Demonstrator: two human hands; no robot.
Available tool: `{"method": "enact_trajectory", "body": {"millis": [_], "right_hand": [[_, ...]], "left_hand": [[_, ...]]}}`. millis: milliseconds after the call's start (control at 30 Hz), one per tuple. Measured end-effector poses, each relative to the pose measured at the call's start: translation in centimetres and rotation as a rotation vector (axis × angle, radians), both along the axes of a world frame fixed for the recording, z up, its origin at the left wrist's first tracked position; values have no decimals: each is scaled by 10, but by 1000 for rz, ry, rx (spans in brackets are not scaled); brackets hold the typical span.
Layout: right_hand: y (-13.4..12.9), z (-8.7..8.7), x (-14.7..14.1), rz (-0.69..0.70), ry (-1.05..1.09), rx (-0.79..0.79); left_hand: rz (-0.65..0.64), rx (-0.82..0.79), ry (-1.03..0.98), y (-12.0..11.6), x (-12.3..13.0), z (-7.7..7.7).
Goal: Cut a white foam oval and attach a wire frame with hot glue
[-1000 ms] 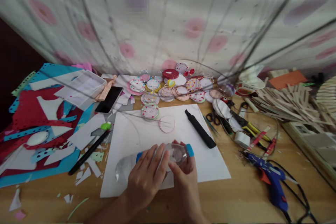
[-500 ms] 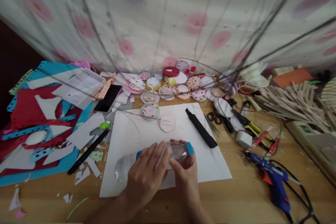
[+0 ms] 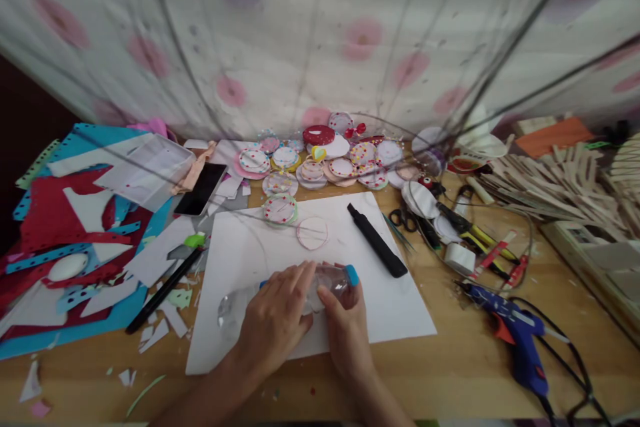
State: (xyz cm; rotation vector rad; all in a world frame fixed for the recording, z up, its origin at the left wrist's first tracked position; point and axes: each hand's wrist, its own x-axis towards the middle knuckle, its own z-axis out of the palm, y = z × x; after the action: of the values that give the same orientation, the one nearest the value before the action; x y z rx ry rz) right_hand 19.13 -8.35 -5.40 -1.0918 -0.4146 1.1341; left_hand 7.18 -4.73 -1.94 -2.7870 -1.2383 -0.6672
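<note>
A clear plastic bottle [image 3: 235,310] with a blue cap [image 3: 353,275] lies on its side across a white sheet of paper [image 3: 395,320]. My left hand [image 3: 277,310] is wrapped over the bottle's middle, hiding much of it. Close to the capped end, my right hand [image 3: 347,323] holds the bottle with its thumb on the near side and its fingers behind. A drawn or cut circle [image 3: 313,233] shows on the paper beyond the bottle. To the right of it lies a black box cutter [image 3: 376,240].
Decorated paper discs [image 3: 345,167] crowd the back. Coloured scraps [image 3: 50,213], a phone [image 3: 201,189] and a black pen [image 3: 163,290] lie left. Right are a blue glue gun [image 3: 515,327], scissors [image 3: 403,219], pliers [image 3: 475,233] and wooden sticks [image 3: 555,193]. A patterned curtain [image 3: 320,27] hangs behind.
The view has shifted slightly. Both hands stay on the bottle, and its capped end sits a touch further left, with my right fingers a little more closed.
</note>
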Motion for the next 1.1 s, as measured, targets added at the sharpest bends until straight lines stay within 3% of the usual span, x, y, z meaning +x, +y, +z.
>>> {"method": "enact_trajectory", "body": {"millis": [267, 467, 667, 833, 1000, 1100], "right_hand": [[1, 0, -1, -21, 39, 22], [-1, 0, -2, -14, 117, 11], [-4, 4, -4, -3, 90, 33], [-4, 20, 4, -48, 4, 123], [-3, 42, 11, -91, -9, 222], [-3, 51, 19, -130, 3, 219]], "left_hand": [[-65, 49, 101, -2, -4, -1], [215, -51, 233, -2, -5, 13], [195, -87, 205, -8, -23, 20], [203, -38, 156, -16, -49, 31], [206, -43, 80, -31, -92, 40], [349, -117, -66, -43, -133, 44]]}}
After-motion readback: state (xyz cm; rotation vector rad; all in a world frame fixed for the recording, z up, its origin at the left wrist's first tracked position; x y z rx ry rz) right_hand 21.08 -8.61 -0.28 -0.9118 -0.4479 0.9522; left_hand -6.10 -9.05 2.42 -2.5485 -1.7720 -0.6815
